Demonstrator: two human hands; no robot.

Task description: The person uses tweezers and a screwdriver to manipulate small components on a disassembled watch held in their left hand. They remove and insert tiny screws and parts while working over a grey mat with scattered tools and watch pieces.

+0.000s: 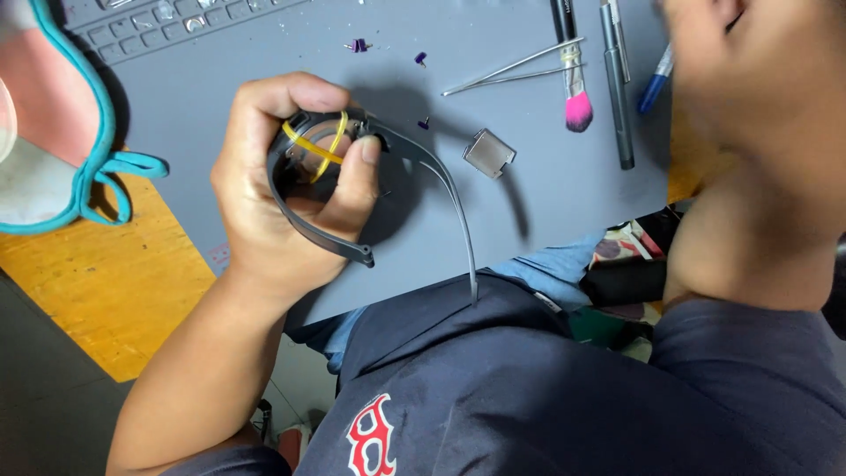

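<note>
Glasses [352, 167] with a dark grey frame sit clenched in the left hand [282, 189] above a grey work mat [220, 88] that covers an orange wooden table [106, 282]. At the far left, a pink cloth with teal trim [62, 132] lies partly on the mat's corner and partly on the wood. The left forearm rises from the lower left, wrist bent, fingers curled over the top of the frame and thumb pressed on its front. A yellow rubber band [315, 150] is wound around the frame inside that grasp. One arm of the glasses folds under the palm; the other sweeps down and right toward the person's dark blue shirt [529, 388]. Small purple pegs [358, 45] dot the mat just beyond the hand. Farther right lie a small square lens [489, 152], metal tweezers [515, 68], a brush with pink bristles [575, 84], a grey pen [617, 88] and a blue marker [654, 84]. The right hand [705, 53] is raised close to the camera, blurred and cut off by the top edge; whether it holds anything cannot be told.
</note>
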